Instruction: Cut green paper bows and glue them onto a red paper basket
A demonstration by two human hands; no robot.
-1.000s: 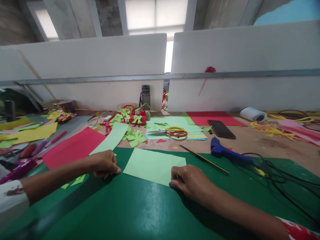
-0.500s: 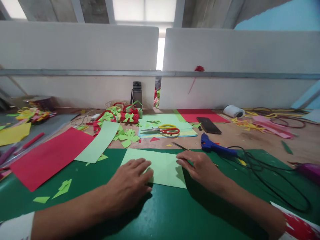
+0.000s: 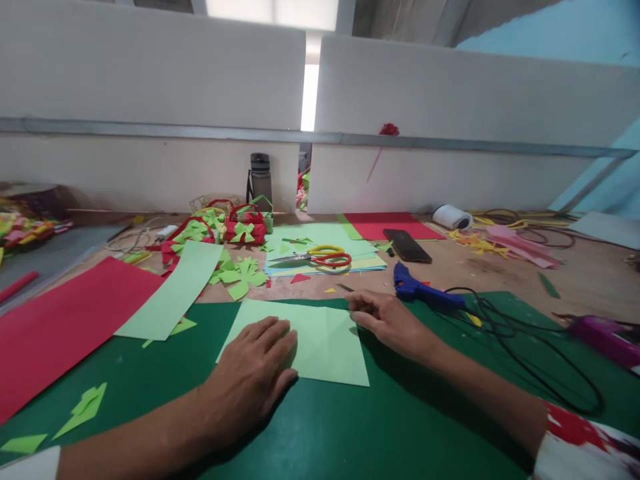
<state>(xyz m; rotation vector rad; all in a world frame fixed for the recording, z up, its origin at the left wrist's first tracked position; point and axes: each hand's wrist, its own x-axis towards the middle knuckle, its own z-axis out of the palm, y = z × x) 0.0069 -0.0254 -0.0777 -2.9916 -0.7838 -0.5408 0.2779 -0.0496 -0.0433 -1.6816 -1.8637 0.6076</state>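
Observation:
A light green paper sheet point(image 3: 320, 337) with fold creases lies on the dark green mat point(image 3: 350, 427). My left hand point(image 3: 255, 373) lies flat on its near left part, fingers stretched out and holding nothing. My right hand point(image 3: 385, 320) rests at the sheet's far right corner, fingers extended on the paper edge. It covers a thin metal ruler, of which only the tip point(image 3: 344, 287) shows. A blue glue gun point(image 3: 420, 293) lies just beyond my right hand.
Red paper point(image 3: 65, 320) and a pale green strip point(image 3: 170, 297) lie to the left. Scissors point(image 3: 320, 257) sit on stacked sheets behind. Also here are a phone point(image 3: 407, 245), black cables point(image 3: 525, 333), green cut-outs point(image 3: 240, 277), a bottle point(image 3: 260, 177) and white partitions point(image 3: 450, 147).
My left hand moved from the mat beside the sheet onto the sheet and spread flat. My right hand shifted from the near right corner to the far right corner. The view drifted right.

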